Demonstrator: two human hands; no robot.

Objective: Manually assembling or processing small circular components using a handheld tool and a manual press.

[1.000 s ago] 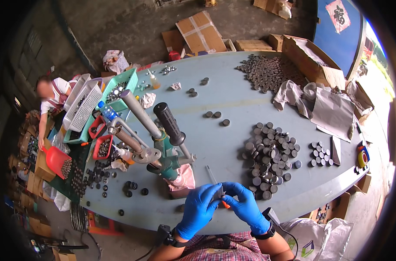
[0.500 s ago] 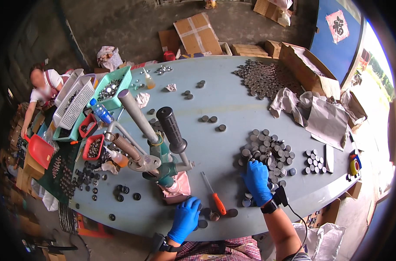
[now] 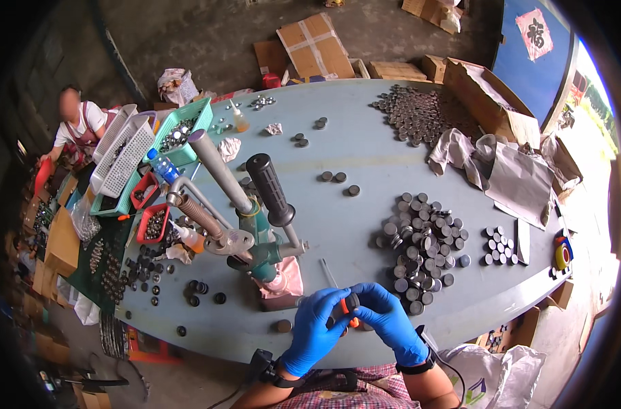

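Observation:
My left hand (image 3: 314, 334) and my right hand (image 3: 392, 326), both in blue gloves, meet near the table's front edge. Between their fingertips is a small round dark cap (image 3: 352, 302), gripped from both sides. Partly hidden under the hands lies a screwdriver (image 3: 329, 271) with an orange handle. Left of it stands a green hand press (image 3: 264, 258) with a black-gripped lever (image 3: 266, 184) and a pink cloth (image 3: 283, 281) at its base. To the right, a heap of similar round dark caps (image 3: 426, 240) spreads over the table.
Baskets (image 3: 188, 146), red trays (image 3: 152, 223) and squeeze bottles (image 3: 188, 236) line the left side. At the right lie crumpled paper (image 3: 518, 178), a long carton (image 3: 491, 102) and a tape roll (image 3: 563, 255). Another person (image 3: 82, 126) works at far left.
My right hand has come from the cap heap toward my left hand. My left hand has left the press base, and both now hold a cap. The other person has shifted a red scoop away.

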